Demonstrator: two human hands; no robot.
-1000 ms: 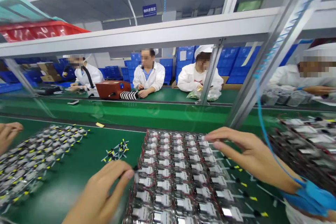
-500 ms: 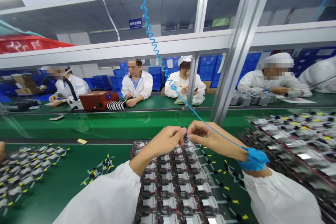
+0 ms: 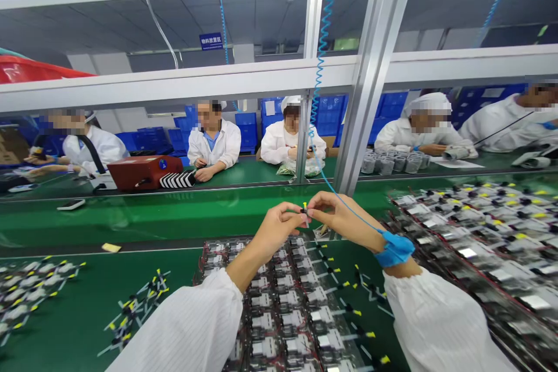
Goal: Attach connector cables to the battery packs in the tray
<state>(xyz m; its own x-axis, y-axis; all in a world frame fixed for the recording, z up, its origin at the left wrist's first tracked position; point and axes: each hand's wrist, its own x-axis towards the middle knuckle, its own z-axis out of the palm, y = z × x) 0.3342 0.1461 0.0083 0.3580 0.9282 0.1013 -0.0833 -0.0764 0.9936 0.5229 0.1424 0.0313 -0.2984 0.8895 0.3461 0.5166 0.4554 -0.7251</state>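
Note:
My left hand [image 3: 276, 231] and my right hand [image 3: 342, 219] meet fingertip to fingertip above the middle of the bench. Between them is a small wire connector with a yellow tip [image 3: 304, 208], pinched by both hands. Below them lie rows of flat battery packs with red wires [image 3: 279, 308]. More packs spread to the right [image 3: 475, 244], and yellow-tipped leads lie in a row at the left [image 3: 26, 285]. A blue wrist strap [image 3: 394, 249] circles my right wrist, its coiled cord [image 3: 321, 78] rising past the hands.
An aluminium upright [image 3: 370, 81] and shelf stand beyond my hands. A loose bundle of yellow-tipped leads [image 3: 135, 302] and a yellow slip [image 3: 111, 247] lie on the green bench. Co-workers in white sit across a conveyor, with a red box [image 3: 139, 172] and blue crates behind.
A second ago my hands were spread apart low over the packs. They have come together and risen, and the yellow-tipped connector now shows between the fingertips. The view has tilted upward.

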